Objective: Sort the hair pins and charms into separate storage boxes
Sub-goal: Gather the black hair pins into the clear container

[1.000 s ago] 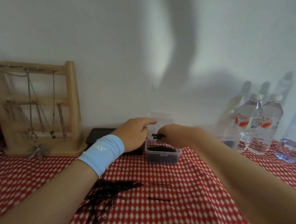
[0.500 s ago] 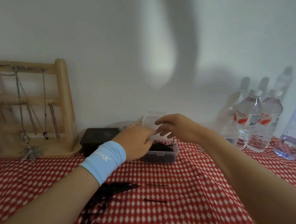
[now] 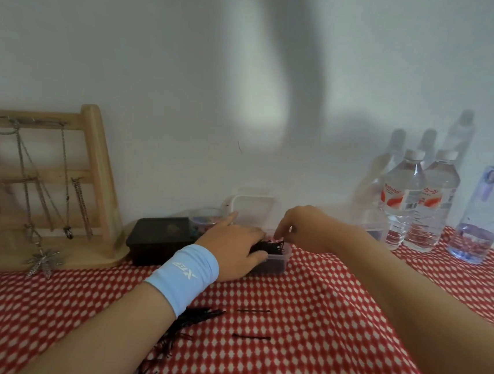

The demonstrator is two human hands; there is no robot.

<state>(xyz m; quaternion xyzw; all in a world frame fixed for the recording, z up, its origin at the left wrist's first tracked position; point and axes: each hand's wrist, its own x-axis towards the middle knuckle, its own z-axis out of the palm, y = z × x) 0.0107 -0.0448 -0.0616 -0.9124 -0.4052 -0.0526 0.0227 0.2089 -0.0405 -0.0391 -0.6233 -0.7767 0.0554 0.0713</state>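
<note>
A second ago the right hand (image 3: 305, 228) was carrying a bunch of hair pins above the clear box (image 3: 277, 266); now that bunch lies in the box as a dark heap (image 3: 270, 246) standing a little proud of the rim. The right hand's fingers hang down over the far right end of the heap with their tips drawn close; I cannot tell whether they pinch a pin or only nudge the heap flat. The left hand (image 3: 234, 246) has settled on the box and holds it, thumb along the near wall, fingers laid over the pins, forefinger pointing away. So one load looks delivered, but plenty remains: a large pile of pins (image 3: 194, 317) and two strays (image 3: 253, 310) lie on the checked cloth (image 3: 331, 330) nearer the person.
</note>
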